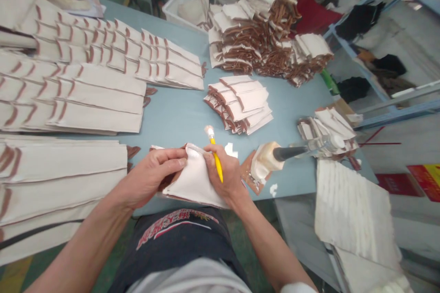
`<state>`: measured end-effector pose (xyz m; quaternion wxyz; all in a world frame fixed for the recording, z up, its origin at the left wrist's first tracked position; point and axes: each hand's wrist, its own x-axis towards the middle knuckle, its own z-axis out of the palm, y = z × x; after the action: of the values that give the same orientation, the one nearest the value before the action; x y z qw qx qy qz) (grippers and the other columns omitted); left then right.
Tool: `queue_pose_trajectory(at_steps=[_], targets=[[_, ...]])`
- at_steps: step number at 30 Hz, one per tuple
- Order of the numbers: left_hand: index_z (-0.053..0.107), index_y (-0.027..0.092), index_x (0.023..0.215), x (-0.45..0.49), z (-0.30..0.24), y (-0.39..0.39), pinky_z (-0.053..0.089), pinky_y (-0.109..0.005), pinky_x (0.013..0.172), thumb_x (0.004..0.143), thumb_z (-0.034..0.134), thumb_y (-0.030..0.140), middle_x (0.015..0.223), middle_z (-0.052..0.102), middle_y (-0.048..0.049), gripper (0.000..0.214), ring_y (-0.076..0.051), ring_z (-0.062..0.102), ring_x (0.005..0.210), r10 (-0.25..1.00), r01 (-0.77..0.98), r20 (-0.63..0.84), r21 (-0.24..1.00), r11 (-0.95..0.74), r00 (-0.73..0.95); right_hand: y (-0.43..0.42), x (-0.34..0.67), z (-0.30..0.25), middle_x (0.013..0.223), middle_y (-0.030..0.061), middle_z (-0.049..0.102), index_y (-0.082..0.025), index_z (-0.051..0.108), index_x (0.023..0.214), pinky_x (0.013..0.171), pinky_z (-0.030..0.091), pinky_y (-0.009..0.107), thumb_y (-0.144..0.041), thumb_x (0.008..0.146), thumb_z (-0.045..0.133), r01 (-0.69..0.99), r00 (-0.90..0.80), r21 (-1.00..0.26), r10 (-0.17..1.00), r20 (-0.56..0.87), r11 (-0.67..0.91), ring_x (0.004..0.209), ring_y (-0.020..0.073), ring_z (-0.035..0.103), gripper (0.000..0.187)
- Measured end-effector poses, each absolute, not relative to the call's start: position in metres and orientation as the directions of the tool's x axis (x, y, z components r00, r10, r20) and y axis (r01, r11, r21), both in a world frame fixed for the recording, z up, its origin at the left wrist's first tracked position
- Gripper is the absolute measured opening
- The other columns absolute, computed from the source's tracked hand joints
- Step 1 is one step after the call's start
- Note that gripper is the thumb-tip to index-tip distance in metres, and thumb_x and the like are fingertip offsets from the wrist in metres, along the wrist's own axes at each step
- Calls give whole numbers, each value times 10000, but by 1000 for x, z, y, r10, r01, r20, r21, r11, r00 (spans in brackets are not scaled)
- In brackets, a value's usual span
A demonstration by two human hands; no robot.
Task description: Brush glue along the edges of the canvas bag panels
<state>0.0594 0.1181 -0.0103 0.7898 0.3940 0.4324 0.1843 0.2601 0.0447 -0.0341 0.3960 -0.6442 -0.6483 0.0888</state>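
My left hand (151,174) pinches the upper edge of a white fabric-backed piece with a brown rim (192,183) that lies at the near edge of the blue table (178,114). My right hand (223,171) grips the same piece from the right and also holds a yellow-handled brush (216,158), its bristle tip pointing away from me. Both hands have their fingers closed. A glue-caked pot with a dark handle (266,160) stands just right of my right hand.
Rows of overlapped white pieces with brown edges (85,87) cover the table's left side. A small fanned stack (240,103) lies in the middle, tall piles (261,32) at the back, another stack (326,128) at right. White padding sheets (354,210) lie lower right.
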Motion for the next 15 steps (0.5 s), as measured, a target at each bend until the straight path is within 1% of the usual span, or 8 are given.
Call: queue_pose_trajectory(at_steps=[2,4,5,7,9,10,12,15], targets=[[893,171,977,52,-13,123,466,-232,545,702,958,637,790,765,-57,545,-160,581,617,663,69,-499,824,562,558,50,261,-38,736,-10,757,-233,721,1023,549,467,254,-407,1146,475,731,252,-678,894,369,74,555,152,676,325],[908,195,1018,38,-18,125,528,-251,619,832,855,691,932,825,-84,533,-198,654,716,721,148,-423,898,414,549,53,267,-36,727,-18,729,-240,705,1001,567,450,265,-455,1139,486,690,345,-723,862,371,35,582,162,656,336],[913,212,1038,31,-21,125,563,-263,689,883,810,694,1004,848,-90,517,-225,698,795,750,203,-385,923,328,538,54,272,-34,740,-17,725,-242,697,995,587,450,271,-477,1137,493,672,378,-740,846,375,28,612,168,656,342],[916,242,1088,21,-24,122,606,-304,887,917,775,679,1118,872,-90,490,-294,759,1005,787,307,-342,930,204,513,56,280,-29,764,-15,717,-243,681,971,622,450,281,-505,1135,502,643,422,-766,823,380,24,656,175,647,357],[898,248,1166,19,-25,117,569,-359,1088,907,783,640,1259,863,-95,484,-350,747,1216,821,372,-299,921,116,486,57,285,-26,793,-13,717,-240,674,963,649,449,286,-508,1134,511,623,438,-782,819,371,21,683,174,638,358],[883,244,1206,21,-24,114,543,-377,1142,909,778,611,1316,848,-99,484,-358,734,1269,839,390,-264,918,68,476,57,287,-26,800,-13,716,-238,675,963,653,446,287,-506,1133,516,617,439,-787,821,365,21,688,173,633,354],[856,232,1222,28,-20,109,528,-377,1158,926,757,538,1324,841,-104,437,-342,742,1249,863,405,-168,913,-46,476,56,287,-26,824,-6,723,-235,678,971,655,443,288,-507,1132,520,611,434,-791,824,364,27,702,174,635,354],[839,239,1055,40,-14,104,578,-322,983,961,692,435,1094,858,-75,262,-283,771,1023,814,377,-91,911,-165,574,54,284,-30,816,-4,714,-226,689,1008,635,432,292,-526,1133,511,611,435,-791,818,377,40,676,171,620,371]])
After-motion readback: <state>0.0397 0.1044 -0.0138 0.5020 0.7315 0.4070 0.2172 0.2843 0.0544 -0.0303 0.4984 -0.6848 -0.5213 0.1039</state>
